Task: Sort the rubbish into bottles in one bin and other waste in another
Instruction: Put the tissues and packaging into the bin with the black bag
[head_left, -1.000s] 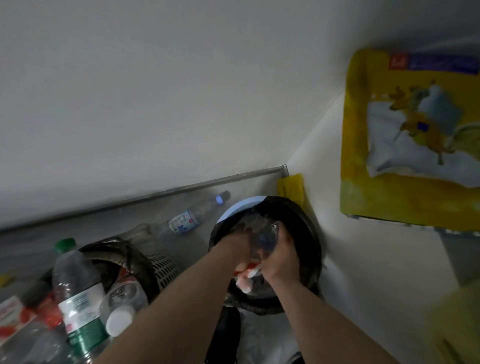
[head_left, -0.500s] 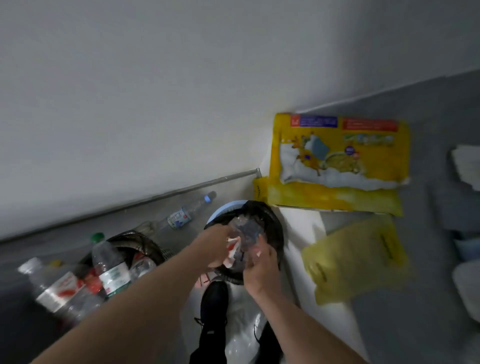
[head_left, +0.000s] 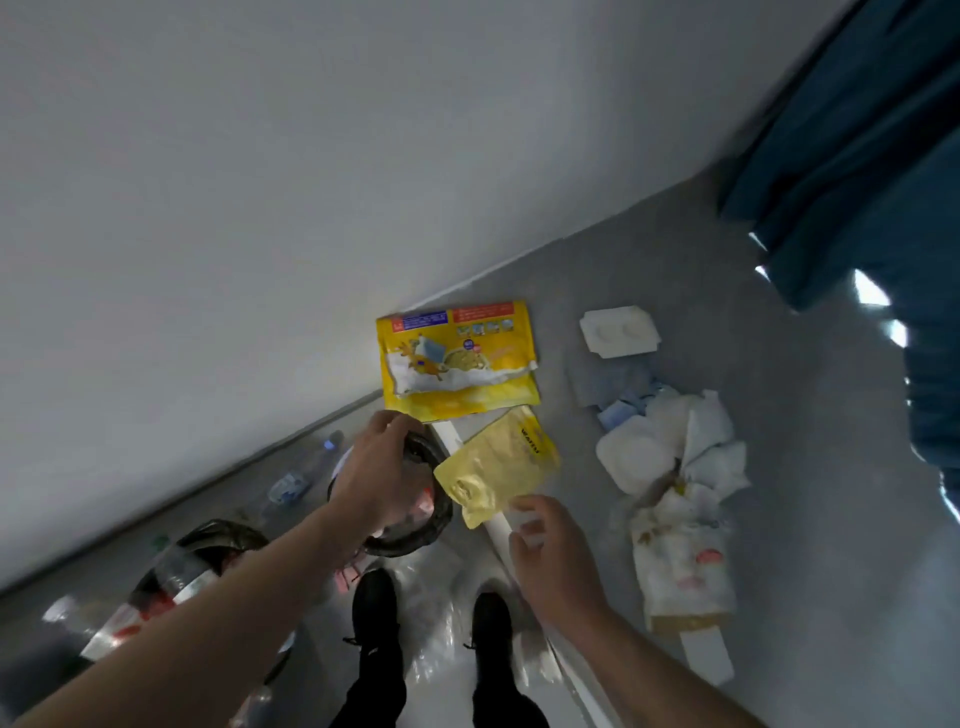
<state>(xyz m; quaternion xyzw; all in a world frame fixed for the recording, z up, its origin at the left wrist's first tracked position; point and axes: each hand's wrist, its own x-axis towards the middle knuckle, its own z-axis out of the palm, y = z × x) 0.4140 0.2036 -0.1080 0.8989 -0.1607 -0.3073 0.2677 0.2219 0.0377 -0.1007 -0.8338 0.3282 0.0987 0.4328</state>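
hands over the bin, rubbish spread on the floor

left hand (head_left: 376, 467) hovers over the black-lined bin (head_left: 415, 535), fingers loosely spread and bent downward, gripping nothing that shows. right hand (head_left: 550, 551) sits lower right of that bin, fingers relaxed and slightly curled, holding nothing, just beside the pale yellow plastic bag (head_left: 498, 462). that bag lies flat on the floor, its long axis slanting from lower left to upper right. above it a bright yellow printed package (head_left: 457, 361) lies against the wall, long axis roughly left to right. a clear bottle with a blue cap (head_left: 306, 473) lies on its side along the wall, cap end pointing up-right. at lower left the second bin (head_left: 218, 540) holds bottles (head_left: 171, 577); more blurred bottles lie beside it. to the right, white trays (head_left: 618, 332) and crumpled tissue and wrappers (head_left: 680, 499) are heaped on the grey floor (head_left: 810, 545). two black shoes (head_left: 374, 613) stand on clear plastic sheeting.
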